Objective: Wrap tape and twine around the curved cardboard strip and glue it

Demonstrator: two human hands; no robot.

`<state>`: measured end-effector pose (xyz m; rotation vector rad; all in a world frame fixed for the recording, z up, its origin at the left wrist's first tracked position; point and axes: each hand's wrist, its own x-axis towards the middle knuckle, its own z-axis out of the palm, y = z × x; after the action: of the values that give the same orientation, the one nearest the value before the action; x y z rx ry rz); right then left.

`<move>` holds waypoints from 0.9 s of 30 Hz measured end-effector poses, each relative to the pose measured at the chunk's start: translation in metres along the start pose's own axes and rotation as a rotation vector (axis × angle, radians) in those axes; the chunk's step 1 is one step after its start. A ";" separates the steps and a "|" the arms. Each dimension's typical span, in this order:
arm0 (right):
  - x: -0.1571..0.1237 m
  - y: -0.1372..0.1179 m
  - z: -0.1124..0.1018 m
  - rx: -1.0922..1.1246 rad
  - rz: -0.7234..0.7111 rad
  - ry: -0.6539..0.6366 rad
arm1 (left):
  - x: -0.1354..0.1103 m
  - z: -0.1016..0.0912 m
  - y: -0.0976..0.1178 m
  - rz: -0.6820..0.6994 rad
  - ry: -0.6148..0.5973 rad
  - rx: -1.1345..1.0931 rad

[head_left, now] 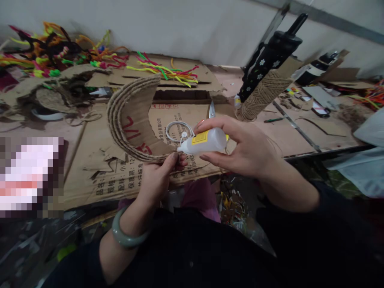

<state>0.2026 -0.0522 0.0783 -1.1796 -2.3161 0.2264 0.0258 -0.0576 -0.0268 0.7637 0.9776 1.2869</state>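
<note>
My left hand (157, 178) pinches the lower end of a crescent-shaped cardboard piece (132, 118) whose outer edge is wrapped in twine. My right hand (244, 148) grips a small clear glue bottle (205, 142) with a yellow label, held sideways. Its nozzle points left at the end of the crescent, right by my left thumb. A green bangle (127, 236) sits on my left wrist.
Flattened cardboard sheets (99, 180) cover the table. Coloured pipe cleaners (168, 70) lie at the back and far left. A roll of white tape (177, 130) and scissors (211, 110) lie behind my hands. A twine-wrapped cone and a black flowered umbrella (267, 64) lean at right.
</note>
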 end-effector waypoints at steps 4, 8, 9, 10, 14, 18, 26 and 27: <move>-0.009 0.002 0.015 0.035 0.054 0.123 | 0.000 0.001 0.000 0.009 0.010 0.002; -0.014 0.002 0.020 0.037 0.111 0.181 | 0.000 -0.001 -0.001 0.011 -0.012 0.008; -0.014 0.001 0.020 0.040 0.114 0.191 | 0.000 -0.001 -0.001 0.010 -0.012 0.011; -0.014 0.001 0.020 0.043 0.115 0.201 | 0.000 -0.001 -0.001 0.009 -0.010 0.013; -0.016 0.000 0.019 0.040 0.132 0.218 | 0.000 -0.002 -0.001 0.008 0.016 0.038; -0.017 -0.002 0.019 -0.014 0.119 0.213 | -0.001 -0.001 -0.001 0.007 0.020 0.037; -0.019 -0.002 0.020 -0.012 0.047 0.276 | 0.000 -0.001 -0.001 -0.010 0.010 0.046; -0.018 -0.002 0.020 -0.011 0.048 0.282 | 0.000 -0.001 -0.001 -0.008 0.014 0.048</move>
<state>0.1997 -0.0662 0.0551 -1.1901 -2.0481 0.0585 0.0251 -0.0583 -0.0281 0.7875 1.0250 1.2670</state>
